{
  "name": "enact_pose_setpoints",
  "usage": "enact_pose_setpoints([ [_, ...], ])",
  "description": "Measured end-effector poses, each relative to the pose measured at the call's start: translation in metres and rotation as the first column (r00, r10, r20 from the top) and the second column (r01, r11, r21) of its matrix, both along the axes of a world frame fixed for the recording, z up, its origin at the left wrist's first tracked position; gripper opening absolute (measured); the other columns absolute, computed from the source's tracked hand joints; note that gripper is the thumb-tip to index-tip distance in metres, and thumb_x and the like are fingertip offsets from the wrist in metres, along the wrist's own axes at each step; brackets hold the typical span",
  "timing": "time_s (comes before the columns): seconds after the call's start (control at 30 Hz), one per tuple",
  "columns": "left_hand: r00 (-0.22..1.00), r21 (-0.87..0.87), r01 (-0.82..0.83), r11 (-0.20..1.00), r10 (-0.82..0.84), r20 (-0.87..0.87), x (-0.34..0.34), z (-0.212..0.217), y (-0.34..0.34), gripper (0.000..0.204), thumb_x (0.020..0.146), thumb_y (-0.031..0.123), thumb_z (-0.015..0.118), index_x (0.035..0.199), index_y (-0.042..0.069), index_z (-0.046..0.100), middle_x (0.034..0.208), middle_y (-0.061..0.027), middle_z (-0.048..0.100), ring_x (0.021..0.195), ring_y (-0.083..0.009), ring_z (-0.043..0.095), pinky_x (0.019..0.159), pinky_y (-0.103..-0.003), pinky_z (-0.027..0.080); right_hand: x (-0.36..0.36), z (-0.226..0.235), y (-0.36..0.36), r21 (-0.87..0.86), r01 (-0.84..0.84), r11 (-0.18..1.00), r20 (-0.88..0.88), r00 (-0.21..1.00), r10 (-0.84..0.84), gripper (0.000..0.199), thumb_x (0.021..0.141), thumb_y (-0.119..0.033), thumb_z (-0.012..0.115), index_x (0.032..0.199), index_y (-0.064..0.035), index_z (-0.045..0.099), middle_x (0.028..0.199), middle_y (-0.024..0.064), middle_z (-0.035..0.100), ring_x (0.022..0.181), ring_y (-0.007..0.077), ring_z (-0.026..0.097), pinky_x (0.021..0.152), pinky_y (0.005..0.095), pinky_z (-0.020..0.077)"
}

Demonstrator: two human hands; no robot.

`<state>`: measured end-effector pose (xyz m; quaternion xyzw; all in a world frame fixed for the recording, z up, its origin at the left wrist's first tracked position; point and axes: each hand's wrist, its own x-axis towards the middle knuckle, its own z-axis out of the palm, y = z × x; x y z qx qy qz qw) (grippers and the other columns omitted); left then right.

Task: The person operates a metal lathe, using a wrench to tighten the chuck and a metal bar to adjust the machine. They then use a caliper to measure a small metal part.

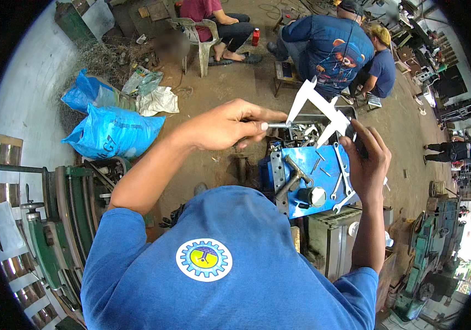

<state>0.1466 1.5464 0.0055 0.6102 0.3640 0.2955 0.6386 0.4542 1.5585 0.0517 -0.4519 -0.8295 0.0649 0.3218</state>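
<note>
Left hand [230, 126] pinches a thin metal rod [278, 125] between thumb and fingertips, holding it level at chest height. Right hand [368, 159] is wrapped around the body of a caliper [323, 113], whose pale beam slants up to the left; its measuring end appears to meet the rod tip, though glare obscures contact. Below both lies a blue tray [304, 159] carrying wrenches [341, 181], a hammer [296, 175] and loose bolts. Two seated people work beyond.
</note>
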Motion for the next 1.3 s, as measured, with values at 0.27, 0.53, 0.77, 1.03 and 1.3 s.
enact_pose_setpoints([
  [0.27,0.993,0.134,-0.106,0.985,0.111,-0.034,0.013,0.023,-0.020,0.017,0.100,0.017,0.063,0.102,0.001,0.058,0.093,-0.0097,0.075,0.073,-0.0100,0.059,0.062,-0.027,0.047,0.000,0.007,0.000,0.025,-0.061,0.998,0.023,0.998,0.061,0.035,0.084,-0.018,0.082,0.114,-0.0039,0.073,0.081,0.0092,0.064,0.065,0.0187,0.060,0.061,0.0319,0.0501],
  [0.53,0.974,0.285,-0.206,0.936,0.225,-0.036,0.018,0.032,-0.034,0.024,0.096,0.018,0.069,0.110,0.000,0.071,0.090,-0.0059,0.077,0.071,-0.0072,0.059,0.062,-0.025,0.046,0.003,0.014,-0.008,0.130,-0.105,0.986,0.061,0.993,0.098,0.037,0.082,-0.017,0.083,0.115,-0.0043,0.073,0.084,0.0098,0.067,0.067,0.0215,0.065,0.060,0.0336,0.0519],
  [0.77,0.978,0.212,-0.184,0.960,0.200,-0.055,0.014,0.039,-0.044,0.027,0.097,0.017,0.068,0.120,0.003,0.072,0.092,-0.0073,0.078,0.076,-0.0081,0.065,0.059,-0.025,0.047,0.006,0.020,-0.012,0.191,-0.151,0.970,0.071,0.988,0.139,0.044,0.078,-0.021,0.085,0.118,-0.0070,0.073,0.083,0.0095,0.067,0.069,0.0237,0.067,0.060,0.0352,0.0525],
  [1.03,0.963,0.247,-0.269,0.931,0.255,0.091,0.019,0.027,-0.036,0.037,0.102,0.026,0.061,0.121,-0.004,0.070,0.088,-0.0100,0.075,0.064,-0.0089,0.053,0.060,-0.024,0.044,0.013,0.024,-0.011,0.147,-0.146,0.978,0.073,0.988,0.137,0.047,0.077,-0.024,0.085,0.120,-0.0093,0.072,0.079,0.0095,0.066,0.066,0.0245,0.065,0.058,0.0368,0.0513],
  [1.3,0.958,0.138,-0.248,0.959,0.222,0.179,0.035,0.022,-0.031,0.036,0.106,0.026,0.055,0.122,-0.005,0.063,0.096,-0.0144,0.074,0.067,-0.0124,0.061,0.062,-0.026,0.050,0.010,0.018,-0.009,0.127,-0.163,0.978,0.059,0.986,0.157,0.046,0.077,-0.022,0.085,0.118,-0.0068,0.074,0.082,0.0103,0.068,0.070,0.0225,0.067,0.062,0.0345,0.0530],
])
